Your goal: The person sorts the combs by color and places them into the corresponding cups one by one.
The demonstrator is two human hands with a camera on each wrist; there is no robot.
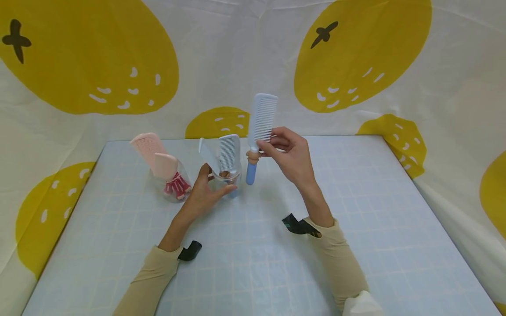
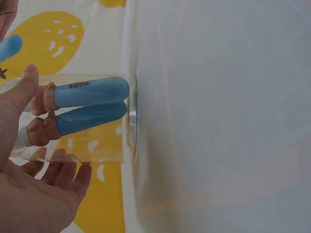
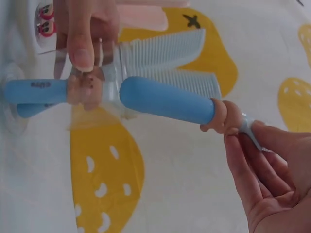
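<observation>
My right hand (image 1: 292, 156) pinches a light blue comb (image 1: 264, 115) near the base of its teeth. The comb is upright, its blue handle (image 3: 165, 99) pointing down, with a small brown figure at the neck. Just left of it, my left hand (image 1: 201, 195) grips a clear jar (image 2: 104, 154), thumb on one side and fingers on the other. Two more light blue combs stand in this jar, one comb (image 1: 230, 151) with teeth in full view and another comb (image 1: 208, 156) leaning left. Their blue handles (image 2: 92, 92) show through the wall, close to the jar's bottom.
Left of my left hand, another clear jar (image 1: 157, 184) holds a pink comb (image 1: 148, 149) and a second pink piece (image 1: 165, 166) with red-striped figures. Both jars are on a pale blue checked tabletop (image 1: 253, 263). A white curtain (image 1: 237, 57) with yellow fruit prints hangs behind.
</observation>
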